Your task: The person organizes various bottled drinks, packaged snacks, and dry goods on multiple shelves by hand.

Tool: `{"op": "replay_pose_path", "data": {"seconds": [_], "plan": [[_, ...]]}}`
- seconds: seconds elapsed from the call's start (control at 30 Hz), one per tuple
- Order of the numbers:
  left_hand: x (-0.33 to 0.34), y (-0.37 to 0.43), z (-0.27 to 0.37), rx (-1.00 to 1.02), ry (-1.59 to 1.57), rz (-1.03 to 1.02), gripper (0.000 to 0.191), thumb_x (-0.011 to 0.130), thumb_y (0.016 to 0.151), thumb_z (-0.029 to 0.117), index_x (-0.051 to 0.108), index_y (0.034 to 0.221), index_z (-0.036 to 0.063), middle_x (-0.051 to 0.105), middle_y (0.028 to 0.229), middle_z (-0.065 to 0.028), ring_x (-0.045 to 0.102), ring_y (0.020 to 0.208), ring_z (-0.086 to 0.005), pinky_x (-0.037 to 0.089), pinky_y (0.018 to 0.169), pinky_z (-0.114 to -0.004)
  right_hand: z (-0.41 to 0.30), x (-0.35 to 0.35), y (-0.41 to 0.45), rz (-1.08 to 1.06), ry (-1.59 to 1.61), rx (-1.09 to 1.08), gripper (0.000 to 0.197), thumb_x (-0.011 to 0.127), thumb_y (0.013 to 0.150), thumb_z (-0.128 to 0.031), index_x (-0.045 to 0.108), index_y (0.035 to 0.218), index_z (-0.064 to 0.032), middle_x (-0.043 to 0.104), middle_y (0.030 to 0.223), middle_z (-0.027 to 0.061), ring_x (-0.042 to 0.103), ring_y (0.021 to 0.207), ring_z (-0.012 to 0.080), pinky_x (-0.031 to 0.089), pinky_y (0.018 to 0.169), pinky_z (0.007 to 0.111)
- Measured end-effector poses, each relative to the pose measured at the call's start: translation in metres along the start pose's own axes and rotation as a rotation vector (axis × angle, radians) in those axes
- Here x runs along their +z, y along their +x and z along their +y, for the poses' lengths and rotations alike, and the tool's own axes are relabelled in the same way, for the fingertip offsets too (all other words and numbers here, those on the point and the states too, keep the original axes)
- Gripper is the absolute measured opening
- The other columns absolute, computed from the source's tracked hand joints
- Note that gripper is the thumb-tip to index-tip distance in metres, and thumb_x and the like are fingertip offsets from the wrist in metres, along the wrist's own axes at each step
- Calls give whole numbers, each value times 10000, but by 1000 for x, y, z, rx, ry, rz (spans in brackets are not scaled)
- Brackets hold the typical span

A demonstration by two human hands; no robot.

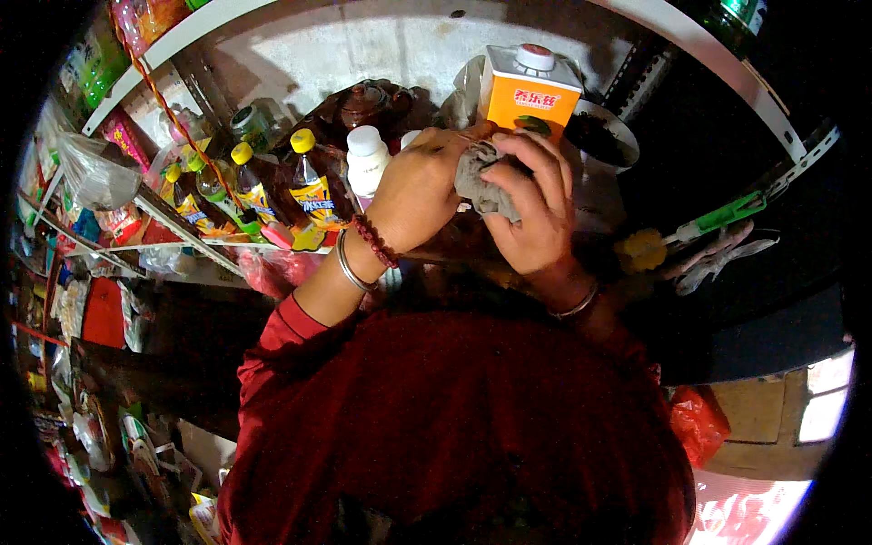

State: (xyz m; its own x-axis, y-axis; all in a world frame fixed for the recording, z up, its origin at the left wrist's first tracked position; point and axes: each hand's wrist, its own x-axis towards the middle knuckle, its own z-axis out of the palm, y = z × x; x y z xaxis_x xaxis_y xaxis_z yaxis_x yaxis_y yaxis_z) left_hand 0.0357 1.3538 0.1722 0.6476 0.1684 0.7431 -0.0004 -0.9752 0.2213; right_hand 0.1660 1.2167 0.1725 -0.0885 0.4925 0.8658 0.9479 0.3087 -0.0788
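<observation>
A crumpled grey cloth point(485, 178) is bunched in the fingers of my right hand point(535, 204). Right against it is my left hand point(422, 187), its back turned up and its fingers mostly hidden, so whatever it may grip cannot be made out. Just beyond both hands stands an orange and white carton point(528, 95) with a white and red cap, bearing writing. To the left of my left hand is a white plastic bottle point(366, 160) with a white cap. Part of another white cap point(409, 138) shows behind my left wrist.
Yellow-capped drink bottles point(313, 184) line the shelf at left, near a dark brown teapot point(364, 102). A bowl with dark contents point(603, 136) sits right of the carton. A green-handled brush point(715, 218) hangs at right. White metal shelf rails point(708, 51) arch above.
</observation>
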Motion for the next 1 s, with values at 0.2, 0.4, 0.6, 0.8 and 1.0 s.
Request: {"op": "replay_pose_path", "data": {"seconds": [0.2, 0.4, 0.6, 0.8, 1.0], "plan": [[-22, 10, -25, -70, -46, -276, 559, 618, 783, -19, 567, 1326, 105, 693, 977, -189, 668, 904, -402, 556, 782, -454, 1, 14, -29, -43, -117, -6, 437, 758, 711, -69, 676, 1137, -118, 601, 1214, 84, 566, 1121, 340, 458, 974, 452], [-17, 27, -16, 107, -35, -372, 272, 626, 896, 283, 731, 772, 65, 695, 767, -178, 694, 771, -376, 553, 686, -479, -1, 2, -85, -100, 282, 462, 384, 730, 863, -249, 656, 1206, -95, 629, 1233, 108, 596, 1141, 346, 509, 924, 464], [4, 16, -33, 301, -96, 172, 240, 560, 886, 217, 677, 1010, 49, 641, 722, -172, 660, 723, -366, 560, 673, -467, 1, -11, -19, 14, -207, 96, 352, 719, 850, -95, 653, 1182, 3, 656, 1209, 153, 613, 1073, 326, 487, 939, 440], [19, 39, -15, 75, -271, -85, 271, 555, 878, 166, 658, 1078, 15, 658, 935, -206, 673, 926, -367, 561, 779, -482, -15, 13, -78, -80, -236, 168, 285, 733, 836, -127, 676, 1099, -32, 678, 1136, 151, 641, 1002, 308, 514, 883, 435], [-15, 28, -39, 162, -322, -296, 377, 566, 831, 71, 613, 1201, 12, 655, 1088, -224, 648, 984, -372, 533, 861, -455, -52, 23, -11, -55, -305, 194, 279, 755, 781, -43, 665, 1045, -37, 685, 1106, 150, 650, 966, 324, 527, 861, 422]]}}
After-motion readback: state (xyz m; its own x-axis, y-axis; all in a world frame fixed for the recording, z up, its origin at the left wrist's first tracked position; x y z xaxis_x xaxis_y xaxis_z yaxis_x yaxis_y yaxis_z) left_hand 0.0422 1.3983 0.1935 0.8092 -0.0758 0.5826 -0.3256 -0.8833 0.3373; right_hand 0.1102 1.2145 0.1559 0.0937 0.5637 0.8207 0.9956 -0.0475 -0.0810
